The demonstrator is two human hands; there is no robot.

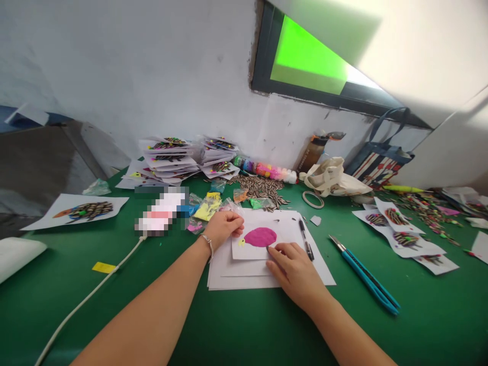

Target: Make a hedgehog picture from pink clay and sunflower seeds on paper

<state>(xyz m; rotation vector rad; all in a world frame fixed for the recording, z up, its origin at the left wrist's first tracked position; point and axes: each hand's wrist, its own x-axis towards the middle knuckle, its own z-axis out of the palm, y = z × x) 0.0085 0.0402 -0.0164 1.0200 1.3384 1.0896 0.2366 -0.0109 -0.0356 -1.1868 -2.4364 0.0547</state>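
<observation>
A scuffed, pale grey wall (152, 66) rises behind a smooth green table (244, 325); a dark-framed window (305, 61) glows bright green.

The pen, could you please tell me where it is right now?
In the head view, the pen lies right of centre on the white paper, just beyond the right hand.

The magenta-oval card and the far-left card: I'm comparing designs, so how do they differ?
The magenta-oval card has a yellow end; the far-left card has an orange end. The magenta-oval card's oval is mostly bare, while the far-left card is thickly covered with striped pieces. Both are white.
</observation>
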